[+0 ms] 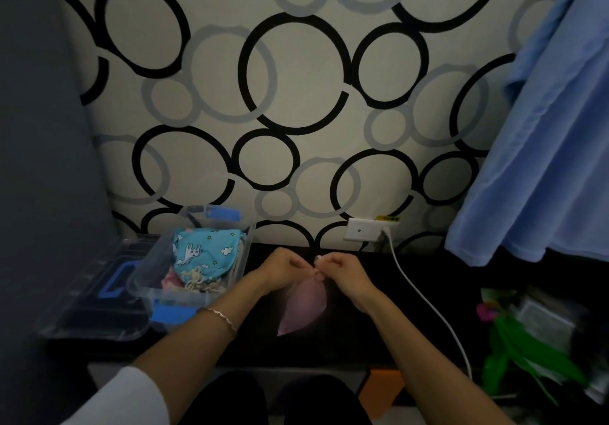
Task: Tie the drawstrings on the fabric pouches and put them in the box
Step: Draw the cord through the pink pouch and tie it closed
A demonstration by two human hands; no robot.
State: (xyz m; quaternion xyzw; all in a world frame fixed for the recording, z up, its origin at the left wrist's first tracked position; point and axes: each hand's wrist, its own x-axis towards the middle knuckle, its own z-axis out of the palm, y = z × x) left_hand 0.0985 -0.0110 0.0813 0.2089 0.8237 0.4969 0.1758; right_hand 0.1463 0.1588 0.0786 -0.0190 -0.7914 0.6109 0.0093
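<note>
Left hand [285, 268] and right hand [342, 271] are pinching the drawstring [317, 261] of the pouch [304, 306]; I'm seeing the box [248, 250] lying nearer the left.

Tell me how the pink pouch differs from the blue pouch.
The pink pouch is plain; the blue pouch has a white animal, clouds and stars printed on it. The left hand and right hand pinch the pink pouch's strings; no hand touches the blue pouch. The pink pouch is outside the box; the blue pouch lies in it. Both are fabric.
</note>
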